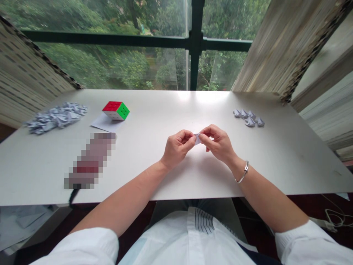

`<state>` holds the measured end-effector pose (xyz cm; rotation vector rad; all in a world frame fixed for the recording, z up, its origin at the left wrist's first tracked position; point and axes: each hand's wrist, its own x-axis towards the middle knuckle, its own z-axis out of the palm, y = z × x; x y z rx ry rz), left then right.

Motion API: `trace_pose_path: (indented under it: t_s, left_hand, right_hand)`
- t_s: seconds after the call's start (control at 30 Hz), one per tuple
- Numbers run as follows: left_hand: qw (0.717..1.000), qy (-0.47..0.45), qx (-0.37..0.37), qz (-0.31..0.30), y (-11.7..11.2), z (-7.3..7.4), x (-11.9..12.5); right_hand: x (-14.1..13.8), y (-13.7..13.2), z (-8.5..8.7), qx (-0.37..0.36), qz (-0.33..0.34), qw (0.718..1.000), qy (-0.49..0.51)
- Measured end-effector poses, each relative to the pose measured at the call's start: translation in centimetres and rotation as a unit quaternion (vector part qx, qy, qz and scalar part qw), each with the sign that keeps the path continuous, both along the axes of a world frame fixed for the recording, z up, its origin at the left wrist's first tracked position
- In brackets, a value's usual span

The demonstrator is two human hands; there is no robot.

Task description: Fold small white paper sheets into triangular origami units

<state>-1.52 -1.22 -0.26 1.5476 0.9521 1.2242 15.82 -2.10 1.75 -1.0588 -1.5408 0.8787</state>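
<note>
Between my two hands, above the middle of the white table, is a small folded piece of white paper (197, 140). My left hand (178, 146) pinches its left side between thumb and fingers. On the opposite side my right hand (218, 143) grips the paper the same way, its thumb and forefinger close to the left thumb. Much of the paper is covered by the fingertips, so its exact folded shape is hard to make out. A silver bracelet (243, 172) circles the right wrist.
The white table (132, 176) stretches before a window. A pile of folded paper pieces (57, 117) lies far left, near a Rubik's cube (116, 110) resting on white paper sheets (103, 123). A pixelated object (91, 160) with a black strap lies nearer. Several folded paper pieces (249, 118) sit right.
</note>
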Motion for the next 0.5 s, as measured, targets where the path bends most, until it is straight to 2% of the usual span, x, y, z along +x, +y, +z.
trace_pose_path:
  t_s: [0.23,0.5]
  left_hand:
    - [0.998,0.013,0.053,0.013,-0.03,-0.11,0.02]
    - [1.0,0.003,0.016,0.009,0.12,0.05,0.0]
  right_hand:
    - [-0.17,-0.11,-0.16,0.041,-0.006,0.999,-0.011]
    - [0.08,0.13,-0.25,0.02,0.005,1.0,-0.002]
